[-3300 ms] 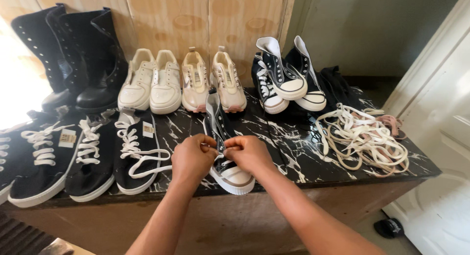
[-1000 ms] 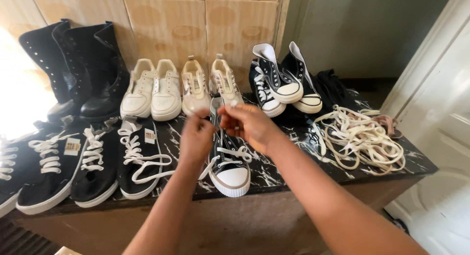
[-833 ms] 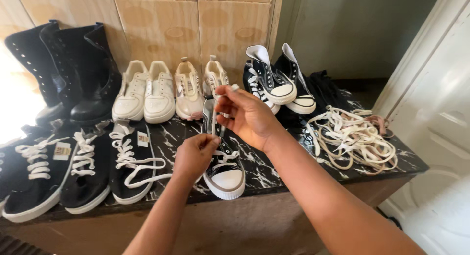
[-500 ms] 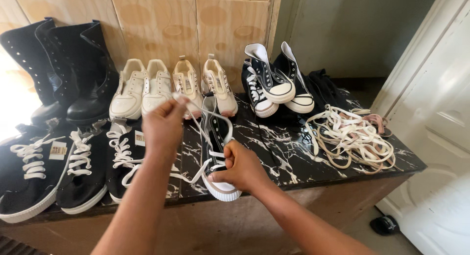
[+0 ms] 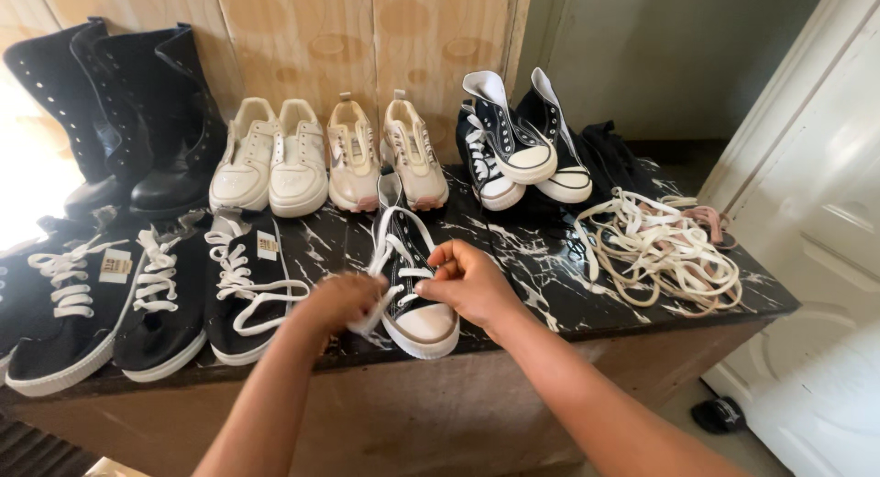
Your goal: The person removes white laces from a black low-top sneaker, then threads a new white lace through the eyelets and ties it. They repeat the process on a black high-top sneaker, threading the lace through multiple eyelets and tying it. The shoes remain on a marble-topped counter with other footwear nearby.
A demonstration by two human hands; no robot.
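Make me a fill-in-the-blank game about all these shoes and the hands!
1. Both hands touch the black sneaker with the ____ toe cap.
2. The right hand pinches a white ____ on that sneaker.
3. The tall black boots stand at the back ____ corner of the counter.
4. A loose pile of laces lies to the ____ of the sneaker.

Missing words: white; lace; left; right

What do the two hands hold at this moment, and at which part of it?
Both hold the white lace of the black high-top sneaker. The right hand pinches it over the eyelets; the blurred left hand grips the strand beside the toe.
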